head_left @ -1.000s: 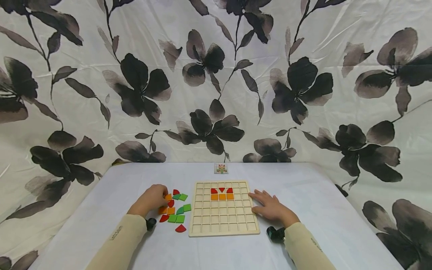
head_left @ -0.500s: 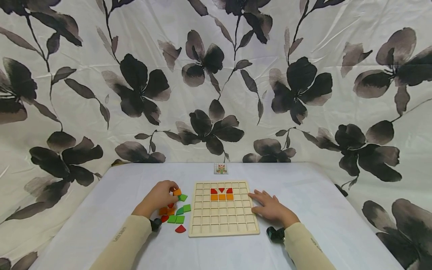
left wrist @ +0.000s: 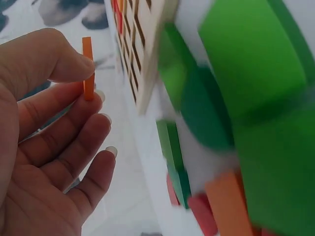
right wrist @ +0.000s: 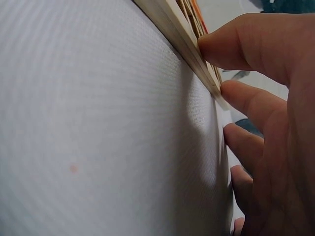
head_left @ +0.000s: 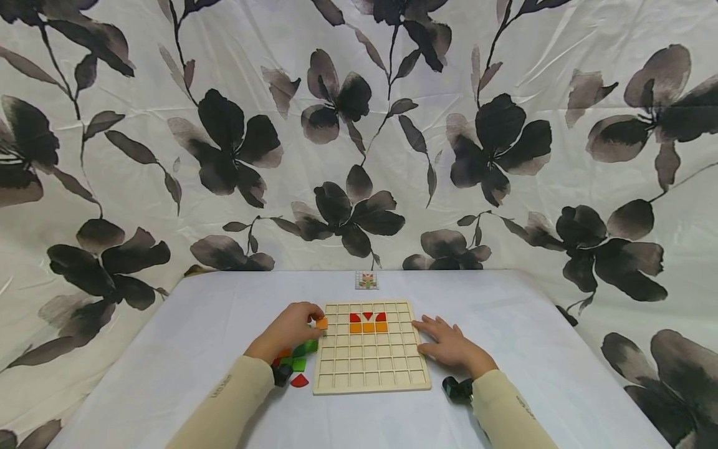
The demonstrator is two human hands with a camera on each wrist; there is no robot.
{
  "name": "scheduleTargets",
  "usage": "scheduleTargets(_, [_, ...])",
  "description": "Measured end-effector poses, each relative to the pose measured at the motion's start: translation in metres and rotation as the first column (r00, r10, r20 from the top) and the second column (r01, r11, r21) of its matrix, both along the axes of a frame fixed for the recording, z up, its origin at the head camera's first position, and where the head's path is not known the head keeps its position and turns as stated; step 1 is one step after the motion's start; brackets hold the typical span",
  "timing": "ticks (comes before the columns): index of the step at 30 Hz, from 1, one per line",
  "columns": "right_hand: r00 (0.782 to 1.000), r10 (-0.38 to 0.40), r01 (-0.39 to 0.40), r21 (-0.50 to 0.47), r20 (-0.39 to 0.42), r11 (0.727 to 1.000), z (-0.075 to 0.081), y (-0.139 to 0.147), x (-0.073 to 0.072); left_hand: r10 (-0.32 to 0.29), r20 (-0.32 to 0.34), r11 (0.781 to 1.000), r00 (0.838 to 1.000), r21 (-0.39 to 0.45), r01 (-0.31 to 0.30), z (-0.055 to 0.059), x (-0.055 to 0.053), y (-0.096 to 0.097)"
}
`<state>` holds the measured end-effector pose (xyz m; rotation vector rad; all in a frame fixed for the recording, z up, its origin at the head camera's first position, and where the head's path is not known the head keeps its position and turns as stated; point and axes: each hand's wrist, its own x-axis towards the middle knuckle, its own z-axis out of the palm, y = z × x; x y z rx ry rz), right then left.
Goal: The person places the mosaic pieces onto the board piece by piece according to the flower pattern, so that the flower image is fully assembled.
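Observation:
Between thumb and fingertips, my left hand (head_left: 285, 332) pinches an orange square tile (head_left: 321, 323) at the left rim of a wooden grid board (head_left: 373, 368). The left wrist view shows this orange tile (left wrist: 88, 69) edge-on, off the table. Red shaped tiles (head_left: 368, 316) lie in one row of the board's upper part, with three orange tiles (head_left: 368, 327) in the row below. My right hand (head_left: 451, 346) rests at the board's right edge with fingers spread. Its thumb (right wrist: 226, 46) touches the rim in the right wrist view.
Loose green tiles (head_left: 299, 364) and a red tile (head_left: 300, 380) lie left of the board; my left hand and wrist partly hide the others. A small patterned card (head_left: 367, 280) lies beyond the board. A black wrist camera (head_left: 458, 390) sits by the right cuff.
The left hand has lifted the orange tile from the loose pile and carried it right to the board's left rim. The right hand has stayed in place.

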<state>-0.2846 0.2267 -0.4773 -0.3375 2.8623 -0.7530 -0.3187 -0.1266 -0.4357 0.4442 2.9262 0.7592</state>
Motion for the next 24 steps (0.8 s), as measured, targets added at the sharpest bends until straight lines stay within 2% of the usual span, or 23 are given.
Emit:
scheduleTargets(11, [1.000,-0.007,0.007,0.002,0.017,1.000,0.000,-0.001,0.000,-0.124,-0.003,0.992,0.992,0.029,0.124,-0.004,0.005,0.031])
scheduleTargets(18, [1.000,-0.006,0.006,0.010,0.005,1.000,0.002,-0.002,0.000,-0.190,-0.007,0.982,0.982,0.009,0.190,-0.003,0.005,0.047])
scheduleTargets(24, [1.000,-0.007,0.007,0.011,0.004,1.000,0.002,-0.002,0.001,-0.235,-0.025,0.971,0.972,-0.045,0.234,-0.003,0.007,0.061])
